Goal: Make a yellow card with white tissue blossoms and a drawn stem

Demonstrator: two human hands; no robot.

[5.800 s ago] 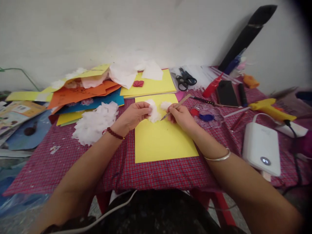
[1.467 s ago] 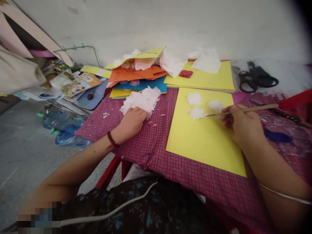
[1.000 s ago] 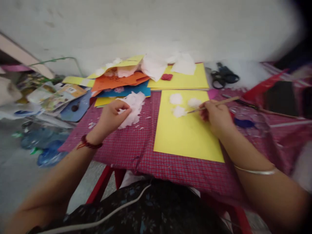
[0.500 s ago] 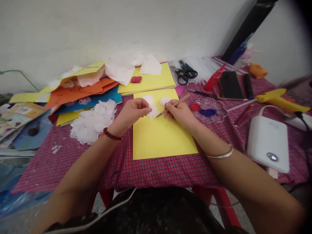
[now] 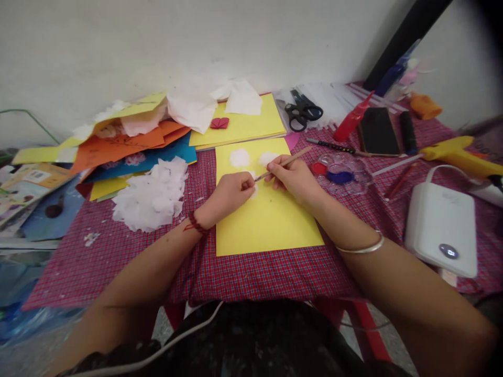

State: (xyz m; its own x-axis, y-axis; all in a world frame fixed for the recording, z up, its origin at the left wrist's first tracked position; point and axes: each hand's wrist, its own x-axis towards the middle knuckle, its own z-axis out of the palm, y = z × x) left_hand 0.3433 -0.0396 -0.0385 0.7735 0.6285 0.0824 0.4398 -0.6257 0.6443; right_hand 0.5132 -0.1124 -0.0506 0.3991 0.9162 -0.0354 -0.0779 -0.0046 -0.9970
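While a table [image 5: 243, 280] draped in red plaid runs past the right side of view, a yellow sheet [image 5: 271, 228] lies near its front, plain paper stretching from the hands to the sheet's near edge and a band of cloth showing beyond that to the table's own. At left sits a pile of white paper pieces [image 5: 153, 193]; at far right are a white device [image 5: 442, 222], its lit display too small to read, and a yellow glue gun [image 5: 456, 152], cut off by the frame. Above the sheet, a person's right hand [image 5: 294, 179] grips a slim wooden stick [image 5: 302, 153] in its fingers, while the left hand [image 5: 231, 196] has its fingers curled closed at the stick's tip; whether they pinch anything cannot be told. Just right of the sheet, a clear palette [image 5: 359, 175] holds blue paint [image 5: 340, 178] and a smaller patch of red paint [image 5: 319, 168]. White tufts [image 5: 239, 157] dot the sheet's upper half, one partly hidden behind the left hand.
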